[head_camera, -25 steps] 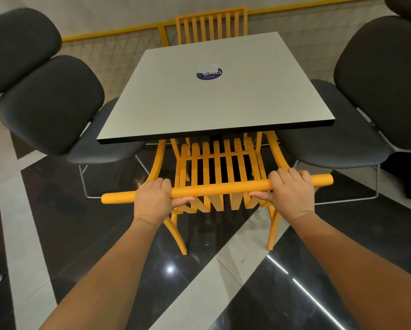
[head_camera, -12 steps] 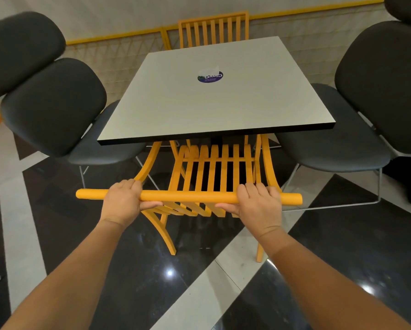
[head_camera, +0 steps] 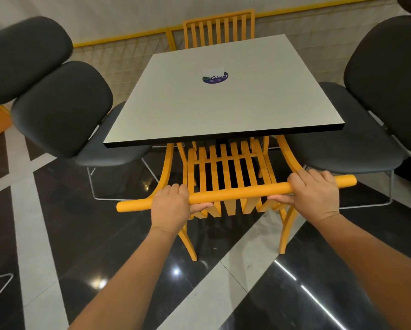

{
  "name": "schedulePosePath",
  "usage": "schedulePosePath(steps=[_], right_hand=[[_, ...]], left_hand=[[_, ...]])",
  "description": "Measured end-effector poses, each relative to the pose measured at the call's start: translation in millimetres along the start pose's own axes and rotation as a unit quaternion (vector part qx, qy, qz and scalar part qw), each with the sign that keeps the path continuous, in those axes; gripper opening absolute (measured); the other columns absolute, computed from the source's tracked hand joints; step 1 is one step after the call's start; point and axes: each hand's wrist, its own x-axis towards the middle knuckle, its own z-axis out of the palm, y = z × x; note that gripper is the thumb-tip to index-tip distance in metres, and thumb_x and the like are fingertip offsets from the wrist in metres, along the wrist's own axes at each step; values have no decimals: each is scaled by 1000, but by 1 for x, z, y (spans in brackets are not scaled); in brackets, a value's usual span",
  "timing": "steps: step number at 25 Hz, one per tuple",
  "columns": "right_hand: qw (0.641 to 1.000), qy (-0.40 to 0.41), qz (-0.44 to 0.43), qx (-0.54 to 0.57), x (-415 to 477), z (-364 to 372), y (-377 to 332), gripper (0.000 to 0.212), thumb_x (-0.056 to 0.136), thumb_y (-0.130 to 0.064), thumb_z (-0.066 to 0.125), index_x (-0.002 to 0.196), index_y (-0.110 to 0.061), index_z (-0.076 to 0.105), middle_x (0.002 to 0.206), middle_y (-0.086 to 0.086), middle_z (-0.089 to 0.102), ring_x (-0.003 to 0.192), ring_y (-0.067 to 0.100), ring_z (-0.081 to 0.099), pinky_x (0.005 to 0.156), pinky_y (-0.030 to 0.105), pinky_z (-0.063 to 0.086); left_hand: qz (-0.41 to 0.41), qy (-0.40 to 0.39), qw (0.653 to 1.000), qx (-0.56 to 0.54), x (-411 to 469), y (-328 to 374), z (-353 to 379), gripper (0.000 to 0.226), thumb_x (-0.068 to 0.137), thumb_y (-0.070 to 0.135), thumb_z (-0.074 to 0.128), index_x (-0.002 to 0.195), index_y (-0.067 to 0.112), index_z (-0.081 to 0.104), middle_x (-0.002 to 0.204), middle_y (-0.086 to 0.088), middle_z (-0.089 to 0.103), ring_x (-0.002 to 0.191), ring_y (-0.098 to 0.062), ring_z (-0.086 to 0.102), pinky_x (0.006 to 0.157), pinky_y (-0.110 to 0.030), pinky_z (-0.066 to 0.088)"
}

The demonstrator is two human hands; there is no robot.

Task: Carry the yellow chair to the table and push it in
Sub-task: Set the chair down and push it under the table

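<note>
The yellow slatted chair (head_camera: 233, 194) stands in front of me, its seat under the near edge of the grey square table (head_camera: 199, 115). Its round top rail runs across the view, tilted up to the right. My left hand (head_camera: 171, 208) grips the rail left of centre. My right hand (head_camera: 311, 191) grips it near the right end. Both rear legs touch the glossy floor. The chair's front legs and most of the seat are hidden under the tabletop.
A black padded chair (head_camera: 61, 108) stands at the table's left side and another black chair (head_camera: 385, 91) at its right. A second yellow chair (head_camera: 218, 29) sits at the far side by the wall. A round sticker (head_camera: 215, 77) lies on the tabletop.
The chair's top rail swung to the left half a second ago and has now come back right and tilted. Both hands kept their grip on the rail throughout.
</note>
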Motion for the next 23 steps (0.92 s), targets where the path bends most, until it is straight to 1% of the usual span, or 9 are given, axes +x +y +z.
schedulePosePath(steps=[6, 11, 15, 18, 21, 23], right_hand=[[999, -6, 40, 24, 2, -9, -21, 72, 83, -75, 35, 70, -8, 59, 64, 9, 59, 60, 29, 57, 63, 37, 43], [999, 5, 44, 4, 5, -6, -54, 71, 81, -79, 38, 66, -12, 58, 62, 5, 59, 57, 24, 56, 62, 35, 44], [1000, 25, 15, -3, 4, -2, -41, 68, 81, -78, 43, 67, -13, 59, 62, 4, 60, 56, 22, 57, 60, 32, 43], [1000, 22, 2, 4, 0, 0, -14, 67, 82, -76, 43, 69, -12, 58, 63, 5, 58, 56, 24, 56, 60, 33, 41], [999, 27, 13, 13, -1, -1, 0, 68, 83, -75, 41, 69, -10, 59, 63, 6, 58, 57, 25, 55, 61, 35, 41], [999, 29, 24, 15, 1, 0, -9, 70, 83, -76, 39, 68, -11, 59, 62, 6, 58, 57, 25, 55, 61, 35, 42]], left_hand=[[25, 7, 1000, -6, -2, -20, 2, 82, 80, 82, 17, 57, 11, 51, 51, -3, 51, 44, -20, 51, 46, -26, 40], [28, 17, 999, -7, -3, -50, 3, 85, 80, 83, 14, 59, 9, 52, 52, -4, 50, 44, -21, 50, 44, -28, 40], [19, 24, 1000, -1, -4, -40, 2, 84, 80, 82, 14, 59, 9, 51, 51, -4, 49, 43, -20, 48, 44, -26, 36], [22, 23, 999, 0, -3, -18, 4, 82, 81, 82, 14, 58, 11, 50, 50, -3, 47, 42, -19, 46, 44, -24, 34], [33, 17, 999, 3, 0, -6, 8, 82, 82, 81, 18, 57, 11, 52, 49, -3, 50, 41, -19, 48, 43, -25, 36], [40, 23, 999, 6, 1, -15, 9, 81, 82, 80, 19, 56, 11, 51, 48, -4, 51, 40, -19, 49, 43, -23, 36]])
